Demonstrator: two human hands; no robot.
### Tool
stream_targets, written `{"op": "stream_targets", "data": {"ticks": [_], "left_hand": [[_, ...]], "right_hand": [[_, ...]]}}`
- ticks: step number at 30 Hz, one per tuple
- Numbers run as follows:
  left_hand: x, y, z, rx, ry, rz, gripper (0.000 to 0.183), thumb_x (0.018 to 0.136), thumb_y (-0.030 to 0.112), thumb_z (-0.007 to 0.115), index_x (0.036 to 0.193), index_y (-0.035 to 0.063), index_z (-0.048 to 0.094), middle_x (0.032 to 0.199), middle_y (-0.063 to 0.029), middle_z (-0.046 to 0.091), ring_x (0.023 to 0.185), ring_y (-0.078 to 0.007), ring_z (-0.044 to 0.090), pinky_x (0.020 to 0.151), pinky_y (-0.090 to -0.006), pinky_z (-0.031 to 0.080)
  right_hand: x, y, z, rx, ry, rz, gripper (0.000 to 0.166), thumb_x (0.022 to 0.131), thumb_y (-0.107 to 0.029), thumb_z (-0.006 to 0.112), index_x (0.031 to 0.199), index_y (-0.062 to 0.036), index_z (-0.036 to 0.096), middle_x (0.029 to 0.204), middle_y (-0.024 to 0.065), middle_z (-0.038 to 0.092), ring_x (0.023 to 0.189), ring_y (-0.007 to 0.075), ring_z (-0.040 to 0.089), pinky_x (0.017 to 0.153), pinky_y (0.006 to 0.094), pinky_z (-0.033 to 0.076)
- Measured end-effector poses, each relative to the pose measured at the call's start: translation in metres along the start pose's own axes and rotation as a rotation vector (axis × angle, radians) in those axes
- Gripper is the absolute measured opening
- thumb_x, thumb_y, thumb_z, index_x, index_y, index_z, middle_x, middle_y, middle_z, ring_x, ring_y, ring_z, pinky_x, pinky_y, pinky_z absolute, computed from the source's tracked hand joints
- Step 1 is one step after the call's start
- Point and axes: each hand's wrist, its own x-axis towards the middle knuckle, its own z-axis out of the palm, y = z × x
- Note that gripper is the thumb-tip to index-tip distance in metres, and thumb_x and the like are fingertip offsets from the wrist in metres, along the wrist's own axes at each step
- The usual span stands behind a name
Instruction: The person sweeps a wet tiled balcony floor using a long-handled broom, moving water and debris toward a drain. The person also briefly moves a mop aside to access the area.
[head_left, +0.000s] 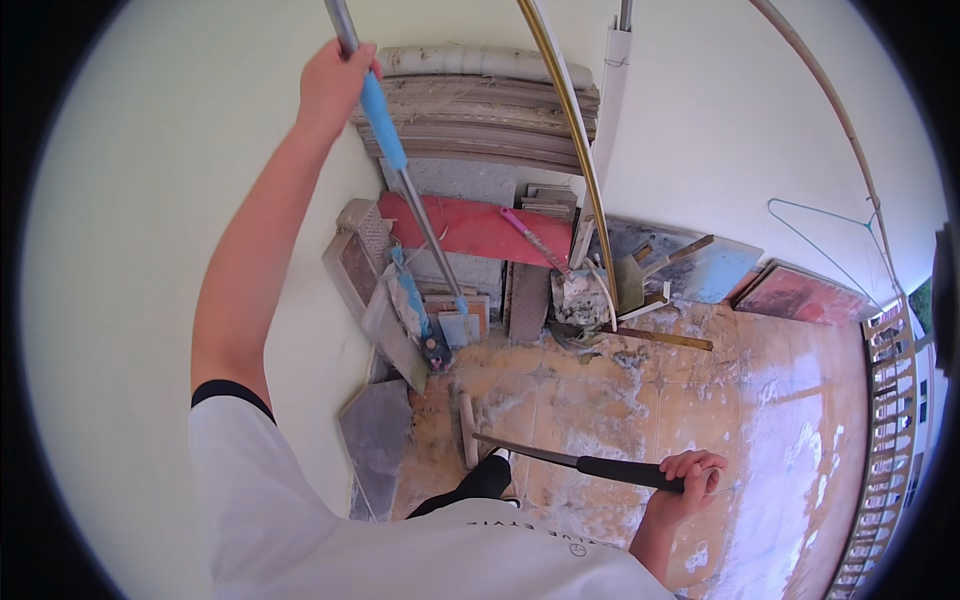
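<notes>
My left hand, on a raised arm at the upper left, is closed around a metal pole with a light blue grip sleeve. The pole slants down to a blue end above some tile pieces in the corner. At the lower right, my right hand grips the black foam handle of a floor brush or squeegee. Its shaft runs left to a pale crosswise head at the floor, close to my shoe. The working face of that head is hidden.
Stacked boards, a red roll and leaning stone slabs fill the corner. A bucket of tools stands beside a scraper. A curved gold-coloured strip crosses overhead. A green hanger hangs near the balustrade.
</notes>
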Motion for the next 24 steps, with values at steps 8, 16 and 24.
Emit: {"op": "stream_targets", "data": {"ticks": [8, 16, 24], "left_hand": [[0.137, 0.02, 0.017, -0.139, 0.068, 0.025, 0.025, 0.087, 0.026, 0.056, 0.09, 0.0005, 0.054, 0.08, -0.0067, 0.064, 0.072, -0.014, 0.062, 0.064, -0.0299, 0.052], [0.197, -0.027, 0.043, -0.039, 0.209, -0.031, 0.027, 0.085, 0.025, 0.057, 0.086, -0.0012, 0.059, 0.077, -0.0082, 0.066, 0.067, -0.0162, 0.064, 0.058, -0.0299, 0.053], [0.237, -0.051, 0.033, 0.022, 0.247, -0.085, 0.029, 0.084, 0.027, 0.057, 0.084, -0.0012, 0.061, 0.076, -0.0071, 0.066, 0.066, -0.015, 0.064, 0.057, -0.0291, 0.052]], "right_hand": [[0.009, 0.005, -0.006, 0.011, 0.059, 0.017, 0.023, 0.078, -0.01, 0.06, 0.08, -0.0072, 0.037, 0.059, 0.0042, 0.04, 0.049, 0.0126, 0.04, 0.048, 0.028, 0.041], [0.023, 0.011, -0.003, -0.063, 0.06, 0.031, 0.018, 0.08, -0.014, 0.057, 0.081, -0.01, 0.039, 0.06, 0.002, 0.038, 0.05, 0.0115, 0.039, 0.048, 0.0265, 0.039], [0.035, 0.013, 0.017, -0.067, 0.11, 0.069, 0.018, 0.08, -0.013, 0.057, 0.081, -0.01, 0.039, 0.06, 0.002, 0.038, 0.05, 0.0114, 0.039, 0.049, 0.0266, 0.039]]}}
